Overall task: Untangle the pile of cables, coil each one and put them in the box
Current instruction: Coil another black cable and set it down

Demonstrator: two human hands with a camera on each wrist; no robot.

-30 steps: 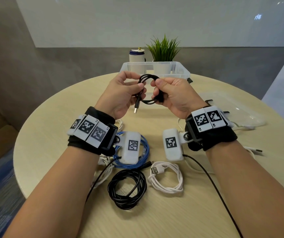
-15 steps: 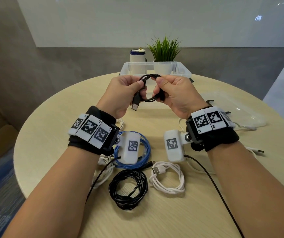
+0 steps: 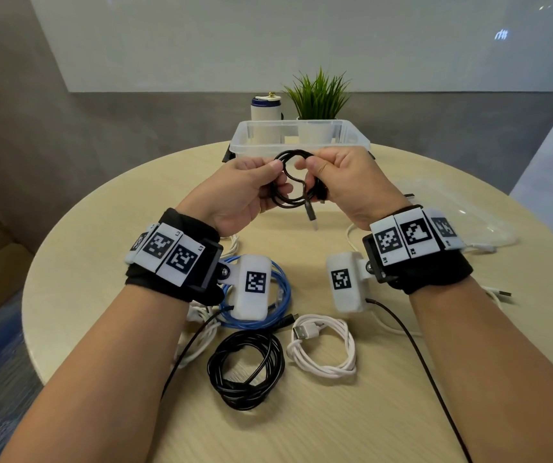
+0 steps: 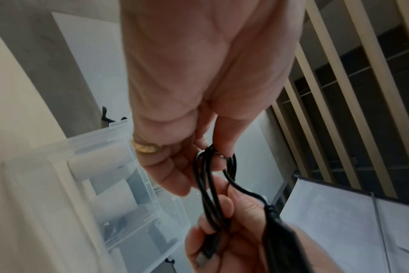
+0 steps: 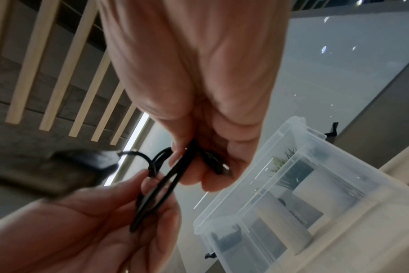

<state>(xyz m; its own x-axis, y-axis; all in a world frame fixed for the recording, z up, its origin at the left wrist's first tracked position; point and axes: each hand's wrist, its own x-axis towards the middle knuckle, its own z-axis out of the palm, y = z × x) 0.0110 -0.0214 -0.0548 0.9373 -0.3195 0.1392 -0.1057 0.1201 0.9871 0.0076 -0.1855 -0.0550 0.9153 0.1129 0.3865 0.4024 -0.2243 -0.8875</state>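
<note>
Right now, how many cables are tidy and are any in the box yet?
Three coils look done: black coil, white coil and blue coil on the table. The left hand and right hand hold a small black cable, its plug dangling. Left: loose white cables, and moving everything to the box, where no cables show.
</note>
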